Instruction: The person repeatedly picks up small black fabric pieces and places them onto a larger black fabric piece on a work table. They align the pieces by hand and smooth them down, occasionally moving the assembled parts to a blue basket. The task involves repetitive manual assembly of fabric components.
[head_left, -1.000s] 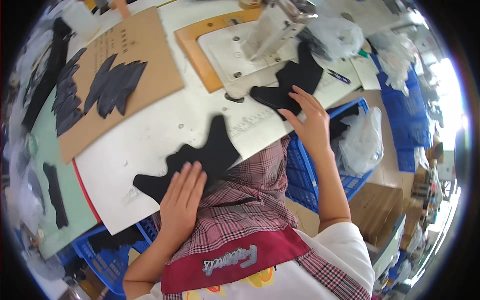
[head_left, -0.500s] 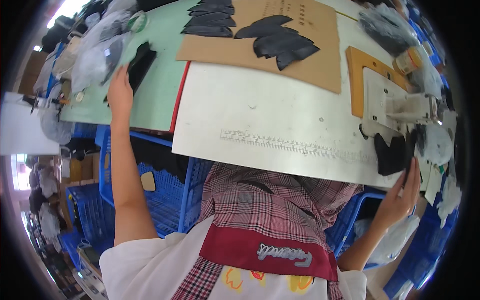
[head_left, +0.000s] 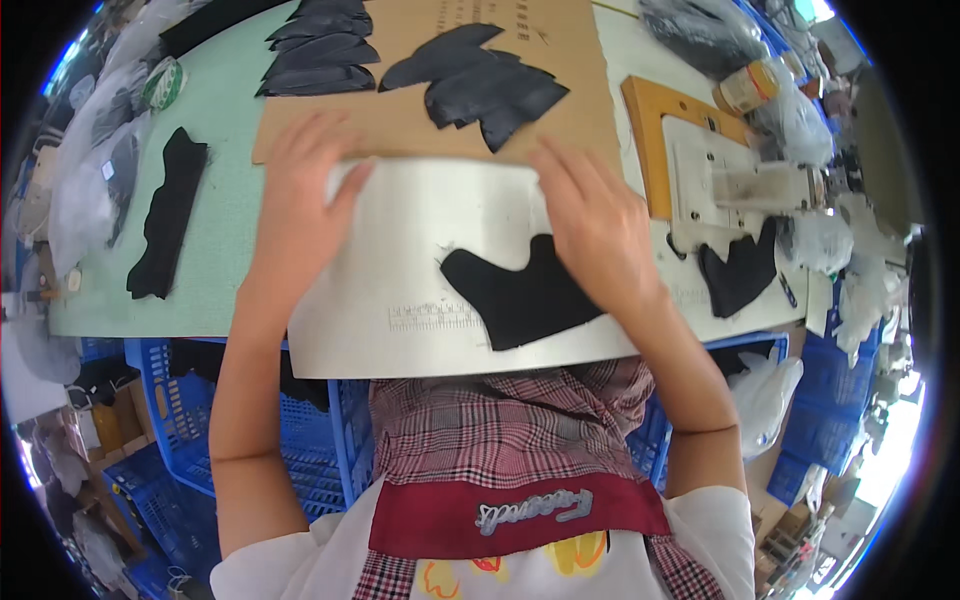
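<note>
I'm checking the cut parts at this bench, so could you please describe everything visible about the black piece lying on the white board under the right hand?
The black, boot-shaped fabric piece looks soft, matt and thin, with curved cut edges and a narrower tongue rising at its upper right. It lies flat on the white board, just above the board's near edge and beside its printed ruler strip. The right hand rests palm down over its upper right part. The left hand lies apart from it, on the board's far left edge.

We find the fabric piece (head_left: 525, 295) on the sheet (head_left: 400, 300) at the table's (head_left: 215, 270) near edge, the cardboard (head_left: 400, 110) behind it, the sewing machine (head_left: 740, 185) toward the right edge.
</note>
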